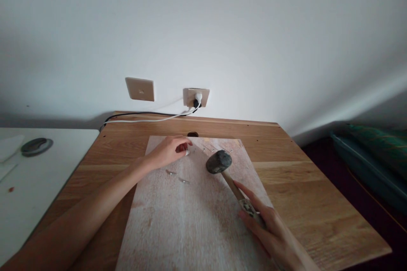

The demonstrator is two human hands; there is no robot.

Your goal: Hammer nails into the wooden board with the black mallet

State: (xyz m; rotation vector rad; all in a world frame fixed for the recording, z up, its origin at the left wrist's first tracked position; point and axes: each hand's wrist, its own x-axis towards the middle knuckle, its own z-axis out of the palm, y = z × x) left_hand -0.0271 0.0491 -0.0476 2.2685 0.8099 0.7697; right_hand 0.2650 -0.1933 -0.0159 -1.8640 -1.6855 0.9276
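My right hand [267,224] is wrapped round the handle of a rubber mallet [219,161], whose dark head hangs over a pale, worn wooden board [165,224]. Near the board's far edge, my left hand [171,152] has its fingers curled together. A small whitish bit shows at those fingertips, too small to name. Two thin, shiny nail-like pieces, one nearer the hand [171,172] and one beside it [183,181], lie on the board below my left hand. Several more small nail-like pieces [208,149] are on the board behind the mallet head.
Beneath the board is a wooden tabletop [292,186] with a round cable hole [192,134]. Cables [146,120] run along its back edge to a wall socket [196,97]. On the left stands a white surface [32,203] with a grey round fitting [36,147].
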